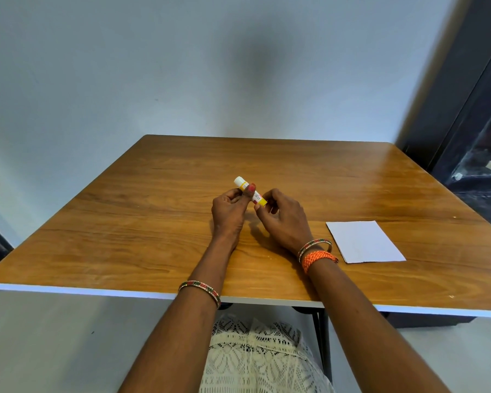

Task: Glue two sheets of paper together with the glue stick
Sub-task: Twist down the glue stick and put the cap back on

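Over wooden table (153, 222), both hands' fingers (255, 207) pinch a white-capped, yellow-banded glue stick (250, 194).

Soft, even daylight brightens the scene, with glare on the desk (352, 171) at right. Wide-angle distortion bends the edges; a faint shadow marks the wall (250, 66).

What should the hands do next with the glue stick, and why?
Probably pull the cap off. The left hand and right hand both hold the glue stick above the table, it looks still capped, and the paper lies untouched to the right.
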